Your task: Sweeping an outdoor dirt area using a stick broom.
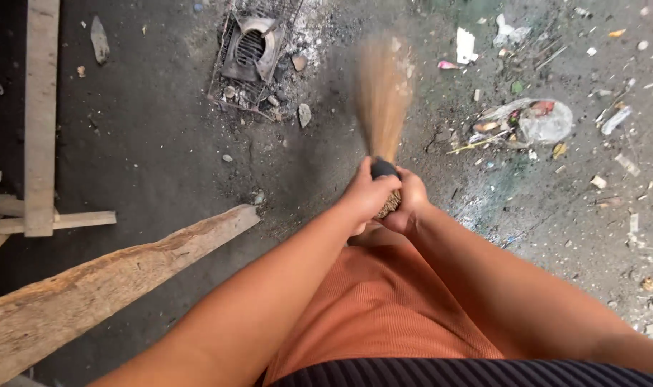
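Broom (381,100) blurred mid-swing, and I've got my left hand (366,195) and right hand (411,201) both clenched round its handle, bristles just right of the floor drain (251,49), litter (531,122) beyond.

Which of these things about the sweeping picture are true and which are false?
1. Both hands, left hand and right hand, grip the broom. True.
2. The broom's bristles look sharp and clear. False: they are blurred.
3. A wooden plank lies on the left side. True.
4. The litter lies left of the broom. False: it lies to the right.
5. A metal grate sits on the ground near the top. True.
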